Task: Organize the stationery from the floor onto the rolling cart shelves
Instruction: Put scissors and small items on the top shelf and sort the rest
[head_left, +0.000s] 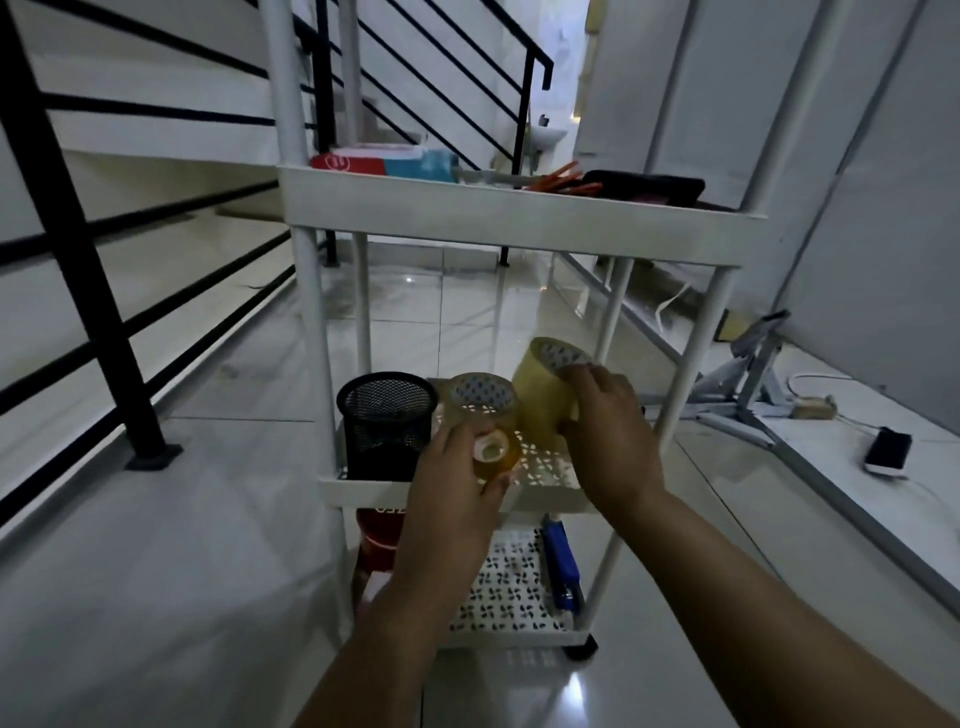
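A white three-shelf rolling cart (519, 213) stands in front of me. Over its middle shelf (545, 467) my left hand (452, 483) grips a small amber tape roll (493, 452). A clear tape roll (480, 400) sits just behind it, and I cannot tell whether the hand holds that one too. My right hand (608, 431) grips a large yellowish tape roll (545, 395), tilted above the shelf's right side. A black mesh pen cup (387, 421) stands at the shelf's left.
The top shelf holds a red-and-blue box (384, 161), orange pens (558, 179) and a black pouch (649, 187). On the bottom shelf lie a blue stapler (561, 566) and a red roll (376, 540). A black stair railing (78, 260) runs left; a phone (888, 452) and metal frame (748, 374) lie right.
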